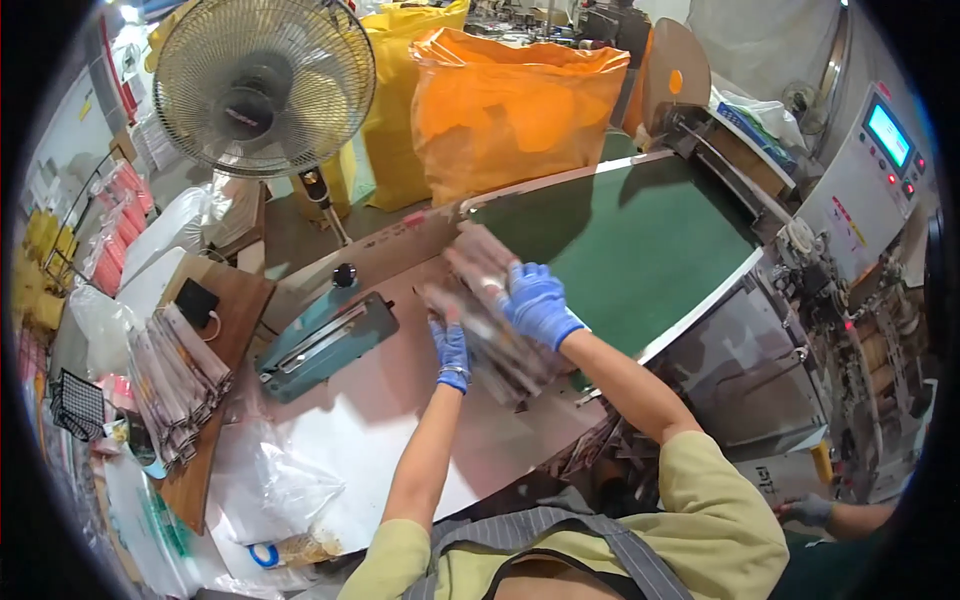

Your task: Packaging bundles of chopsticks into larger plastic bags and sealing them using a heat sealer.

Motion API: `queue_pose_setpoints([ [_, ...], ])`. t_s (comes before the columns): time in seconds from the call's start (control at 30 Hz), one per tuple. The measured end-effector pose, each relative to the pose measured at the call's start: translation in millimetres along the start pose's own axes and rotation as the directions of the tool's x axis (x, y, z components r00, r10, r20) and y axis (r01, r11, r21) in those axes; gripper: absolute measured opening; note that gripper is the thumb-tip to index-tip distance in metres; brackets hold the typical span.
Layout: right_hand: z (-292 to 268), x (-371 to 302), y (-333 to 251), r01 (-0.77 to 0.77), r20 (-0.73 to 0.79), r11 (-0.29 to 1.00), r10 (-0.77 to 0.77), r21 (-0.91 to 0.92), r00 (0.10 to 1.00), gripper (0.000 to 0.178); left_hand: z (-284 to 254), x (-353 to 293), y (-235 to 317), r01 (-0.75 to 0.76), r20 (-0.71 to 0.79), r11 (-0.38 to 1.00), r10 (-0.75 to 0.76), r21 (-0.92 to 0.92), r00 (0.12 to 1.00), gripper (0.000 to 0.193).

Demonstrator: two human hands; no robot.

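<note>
Between my hands is a stack of printed, flat plastic packages (500, 345), smeared by motion, over the table beside the green belt's near end. My left hand (450, 352), in a blue glove, grips its left side, with the fingertips partly against the packages. The right hand (540, 305), also blue-gloved, is closed over the stack's right side, thumb toward the middle. A teal bench device with a long slot and black knob, resembling a bag sealer (325, 345), rests on the table (400, 425) left of my left hand.
The green conveyor belt (640, 250) runs off to the right, by a control panel (880, 150). A standing fan (265, 90) and orange bag (510, 115) are behind. Left, more packages (180, 375) lie on a wooden board. Another person's gloved hand (808, 510) shows lower right.
</note>
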State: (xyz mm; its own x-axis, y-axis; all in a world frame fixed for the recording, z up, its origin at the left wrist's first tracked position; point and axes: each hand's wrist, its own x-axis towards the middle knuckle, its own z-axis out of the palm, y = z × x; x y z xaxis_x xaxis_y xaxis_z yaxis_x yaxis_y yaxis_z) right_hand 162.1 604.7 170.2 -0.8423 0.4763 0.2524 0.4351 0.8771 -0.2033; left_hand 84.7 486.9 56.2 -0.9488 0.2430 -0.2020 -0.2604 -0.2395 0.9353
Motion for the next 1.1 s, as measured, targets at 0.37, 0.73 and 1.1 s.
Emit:
queue_pose_setpoints([
  [0.37, 104, 32, -44, -0.431, 0.333, 0.854, 0.332, 0.290, 0.882, 0.068, -56, 22, 32, 0.175, -0.199, 0.743, -0.057, 0.646, 0.978, 0.120],
  [0.73, 156, -14, -46, -0.658, 0.653, 0.048, 0.085, 0.752, 0.753, 0.073, -82, 33, -8, 0.247, 0.222, 0.943, -0.296, 0.223, 0.929, 0.098],
  [1.1, 31, -96, -114, -0.468, 0.372, -0.256, -0.344, 0.846, 0.862, 0.056, -142, -90, 112, -0.182, 0.423, 0.982, 0.145, 0.048, 0.894, 0.095],
])
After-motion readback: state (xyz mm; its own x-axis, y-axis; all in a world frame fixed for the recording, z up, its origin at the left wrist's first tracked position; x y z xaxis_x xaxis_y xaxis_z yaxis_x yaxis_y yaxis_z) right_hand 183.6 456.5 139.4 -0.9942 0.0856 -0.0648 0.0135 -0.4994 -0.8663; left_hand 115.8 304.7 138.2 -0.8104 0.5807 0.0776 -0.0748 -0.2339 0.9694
